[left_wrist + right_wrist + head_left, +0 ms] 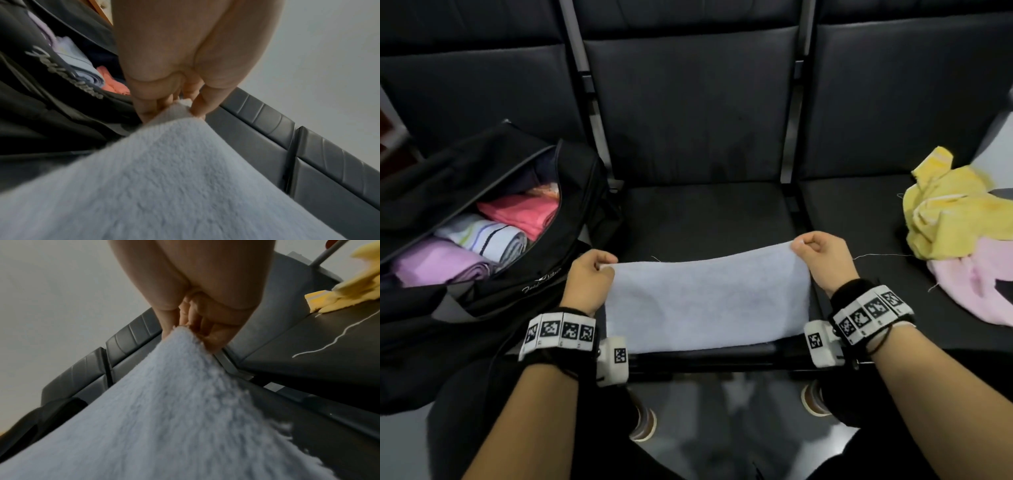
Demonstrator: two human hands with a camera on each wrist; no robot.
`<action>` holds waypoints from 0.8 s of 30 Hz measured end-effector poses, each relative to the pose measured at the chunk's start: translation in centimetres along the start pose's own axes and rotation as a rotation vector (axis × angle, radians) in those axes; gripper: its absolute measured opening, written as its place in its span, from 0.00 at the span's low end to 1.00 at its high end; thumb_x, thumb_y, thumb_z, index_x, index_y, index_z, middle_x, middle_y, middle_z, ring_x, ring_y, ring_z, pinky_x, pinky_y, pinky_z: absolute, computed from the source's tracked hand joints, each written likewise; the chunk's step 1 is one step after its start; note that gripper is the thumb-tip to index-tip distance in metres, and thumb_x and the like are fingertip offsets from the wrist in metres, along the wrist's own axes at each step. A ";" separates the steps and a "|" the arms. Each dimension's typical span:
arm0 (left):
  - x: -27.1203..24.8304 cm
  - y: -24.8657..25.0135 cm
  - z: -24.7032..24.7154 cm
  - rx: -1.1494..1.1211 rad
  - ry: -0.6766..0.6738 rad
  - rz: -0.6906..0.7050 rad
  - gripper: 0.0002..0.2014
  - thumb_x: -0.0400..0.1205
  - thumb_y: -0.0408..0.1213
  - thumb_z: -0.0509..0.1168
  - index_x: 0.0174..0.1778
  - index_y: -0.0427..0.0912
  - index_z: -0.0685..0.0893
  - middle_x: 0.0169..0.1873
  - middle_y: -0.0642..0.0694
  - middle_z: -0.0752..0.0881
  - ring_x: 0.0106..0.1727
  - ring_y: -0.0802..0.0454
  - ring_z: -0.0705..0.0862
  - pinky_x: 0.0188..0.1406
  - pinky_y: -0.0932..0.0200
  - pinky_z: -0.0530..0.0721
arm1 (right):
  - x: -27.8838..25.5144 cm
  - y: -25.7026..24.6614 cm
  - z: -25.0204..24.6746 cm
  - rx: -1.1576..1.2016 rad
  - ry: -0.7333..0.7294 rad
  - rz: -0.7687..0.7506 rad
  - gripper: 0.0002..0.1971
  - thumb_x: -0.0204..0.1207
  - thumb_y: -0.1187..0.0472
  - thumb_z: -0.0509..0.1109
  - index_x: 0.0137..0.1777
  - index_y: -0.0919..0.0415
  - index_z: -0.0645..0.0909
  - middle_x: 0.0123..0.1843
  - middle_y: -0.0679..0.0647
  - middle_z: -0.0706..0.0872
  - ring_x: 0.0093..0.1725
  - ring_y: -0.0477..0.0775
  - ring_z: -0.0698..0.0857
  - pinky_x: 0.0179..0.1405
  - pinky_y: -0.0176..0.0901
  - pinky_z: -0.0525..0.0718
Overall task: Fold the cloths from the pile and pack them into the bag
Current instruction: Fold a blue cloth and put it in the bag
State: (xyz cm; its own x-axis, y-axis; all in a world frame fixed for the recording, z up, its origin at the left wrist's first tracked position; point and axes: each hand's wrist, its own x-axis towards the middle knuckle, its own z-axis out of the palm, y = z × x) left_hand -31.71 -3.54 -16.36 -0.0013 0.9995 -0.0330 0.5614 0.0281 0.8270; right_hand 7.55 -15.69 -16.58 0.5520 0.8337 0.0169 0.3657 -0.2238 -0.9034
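A pale blue cloth (707,303) stretches flat over the front of the middle seat. My left hand (599,265) pinches its far left corner and my right hand (806,245) pinches its far right corner. In the wrist views, the cloth (174,178) runs up into the left fingers (197,107), and the cloth (174,410) into the right fingers (213,337). The open black bag (465,185) stands on the left seat, holding a folded pink cloth (524,212), a striped one (486,236) and a lilac one (438,260). The pile lies on the right seat: a yellow cloth (948,205) over a pink one (976,281).
The row of black padded seats (695,212) has upright backrests (688,102) behind it. Metal dividers (794,192) separate the seats. A loose white thread (880,255) trails across the right seat. My knees and shoes (643,421) are below the seat's front edge.
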 end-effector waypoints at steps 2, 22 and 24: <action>1.2 -0.2 1.3 -0.046 0.047 -0.018 0.12 0.79 0.24 0.62 0.51 0.45 0.83 0.39 0.48 0.84 0.38 0.48 0.81 0.42 0.56 0.82 | 1.2 0.2 0.7 -0.075 0.034 -0.008 0.04 0.78 0.62 0.73 0.42 0.55 0.85 0.36 0.50 0.88 0.37 0.47 0.84 0.40 0.39 0.80; -2.9 -4.7 4.1 0.220 -0.190 -0.134 0.11 0.78 0.28 0.66 0.48 0.42 0.93 0.56 0.38 0.86 0.54 0.42 0.86 0.57 0.55 0.82 | -1.4 4.0 0.0 0.038 -0.145 0.396 0.01 0.71 0.73 0.76 0.41 0.70 0.87 0.34 0.58 0.86 0.38 0.56 0.82 0.35 0.43 0.80; -3.2 -4.3 4.6 0.248 -0.296 -0.093 0.10 0.79 0.30 0.67 0.50 0.43 0.92 0.55 0.38 0.86 0.53 0.44 0.86 0.57 0.57 0.81 | -1.4 3.0 -1.3 0.117 -0.119 0.426 0.06 0.72 0.72 0.76 0.49 0.73 0.88 0.38 0.60 0.88 0.38 0.57 0.85 0.37 0.43 0.83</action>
State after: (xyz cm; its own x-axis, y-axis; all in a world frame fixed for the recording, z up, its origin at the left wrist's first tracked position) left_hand -30.31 -6.96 -22.40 0.1563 0.9437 -0.2916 0.7530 0.0773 0.6535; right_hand 8.82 -18.20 -18.75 0.5424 0.7336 -0.4094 0.0338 -0.5060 -0.8619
